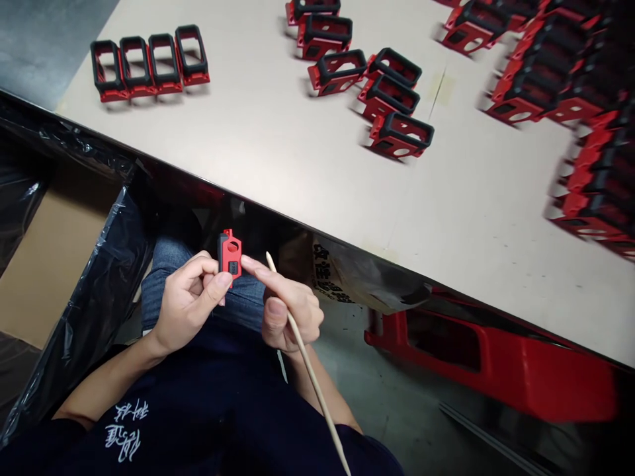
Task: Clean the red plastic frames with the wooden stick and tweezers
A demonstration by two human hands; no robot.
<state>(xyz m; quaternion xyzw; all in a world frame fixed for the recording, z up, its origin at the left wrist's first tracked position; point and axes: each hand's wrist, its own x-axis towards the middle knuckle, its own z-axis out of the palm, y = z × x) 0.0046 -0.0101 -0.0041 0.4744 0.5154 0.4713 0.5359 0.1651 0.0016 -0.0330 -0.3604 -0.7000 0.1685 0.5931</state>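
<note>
My left hand (191,301) pinches a small red and black frame (231,254) above my lap, its side with a round hole and a dark button turned up. In my right hand (292,311) is a thin pointed wooden stick (310,367), gripped between the thumb and fingers. The stick's tip points up and away, apart from the frame. My right index finger stretches out to the frame's right edge and seems to touch it.
On the pale table (248,152), a short row of similar frames (161,63) stands at the left. Several more frames (397,92) lie mid-table, with dense rows (536,66) at the right. A black plastic-lined box (54,258) sits left of my legs; a red object (520,370) is under the table.
</note>
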